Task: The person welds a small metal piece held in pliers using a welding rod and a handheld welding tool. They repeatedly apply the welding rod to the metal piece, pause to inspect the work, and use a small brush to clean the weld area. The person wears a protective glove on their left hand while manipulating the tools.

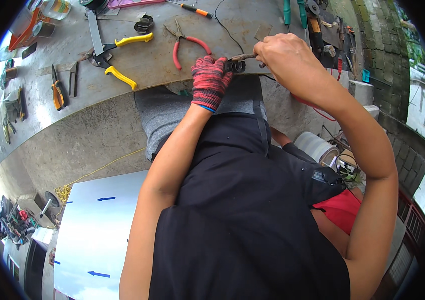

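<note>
My left hand (209,82), in a red and black knit glove, is closed on a small dark curled metal piece (234,66) at the table's near edge. My bare right hand (286,51) is wrapped round a rusty, narrow metal tool (243,57). Its thin end reaches left to the dark piece; my fingers hide the rest, so its kind is unclear. Just beyond my left hand lie red-handled pliers (180,42), spread apart. Further left are tin snips (115,57) with yellow handles and orange-handled pliers (58,93).
The metal table (157,65) curves across the front. On it lie a screwdriver (196,10), a dark metal coil (144,23) and an angle grinder (314,25). Another person in a red garment (340,210) is close at my right. A reflective sheet (100,235) stands behind left.
</note>
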Motion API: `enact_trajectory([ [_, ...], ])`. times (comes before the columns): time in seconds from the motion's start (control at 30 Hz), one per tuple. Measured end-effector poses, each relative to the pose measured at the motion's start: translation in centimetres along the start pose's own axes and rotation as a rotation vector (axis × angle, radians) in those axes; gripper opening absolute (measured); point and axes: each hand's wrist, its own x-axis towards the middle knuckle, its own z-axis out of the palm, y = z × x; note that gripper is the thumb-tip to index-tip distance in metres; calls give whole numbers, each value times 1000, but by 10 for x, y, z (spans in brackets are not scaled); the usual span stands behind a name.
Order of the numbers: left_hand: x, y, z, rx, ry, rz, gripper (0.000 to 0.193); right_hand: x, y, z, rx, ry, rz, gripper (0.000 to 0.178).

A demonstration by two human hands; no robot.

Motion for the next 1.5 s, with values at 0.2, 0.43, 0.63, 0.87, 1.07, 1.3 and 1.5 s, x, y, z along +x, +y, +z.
enact_trajectory([
  [0.2,2,3,-7,-43,13,-5,51,-1,1,-3,25,18,-49,9],
  [0.43,7,2,-19,-50,-72,31,52,-3,1,-8,-27,-18,-114,12],
  [0.63,8,0,-18,-51,-79,46,53,-5,4,1,50,-7,-7,13],
  [0.87,4,-2,-14,-102,-28,23,62,2,0,-10,45,-31,-83,10],
  [1.07,3,-6,-5,-128,8,4,58,6,5,-1,100,-58,33,9],
  [1.3,1,-4,-2,-117,16,-24,52,5,1,3,147,58,31,8],
  [1.5,-4,1,2,-120,13,-68,48,2,0,7,150,16,91,14],
])
